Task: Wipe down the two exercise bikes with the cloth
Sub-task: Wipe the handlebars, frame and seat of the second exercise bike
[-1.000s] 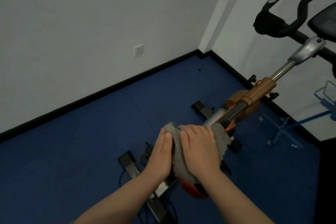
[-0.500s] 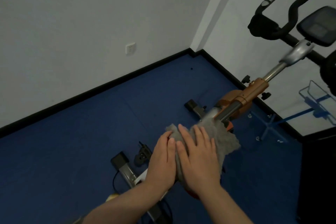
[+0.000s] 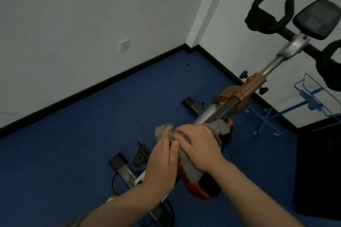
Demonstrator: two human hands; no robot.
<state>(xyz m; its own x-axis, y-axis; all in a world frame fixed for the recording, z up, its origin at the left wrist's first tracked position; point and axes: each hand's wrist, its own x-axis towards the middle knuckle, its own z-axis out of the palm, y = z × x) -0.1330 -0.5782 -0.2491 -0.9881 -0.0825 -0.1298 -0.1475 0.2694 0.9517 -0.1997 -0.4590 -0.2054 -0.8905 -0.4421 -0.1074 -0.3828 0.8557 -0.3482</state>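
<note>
Grey cloth [image 3: 186,160]: centre frame, draped over exercise bike [image 3: 245,88] frame. Right hand [image 3: 201,145] flat on top, fingers extended, pressing. Left hand [image 3: 162,158] beside it, fingers curled into the cloth's near edge. Frame tube's long axis rising toward upper right, ahead of both hands; right hand nearer.

Dim, soft light; slight blur; edges warped
</note>
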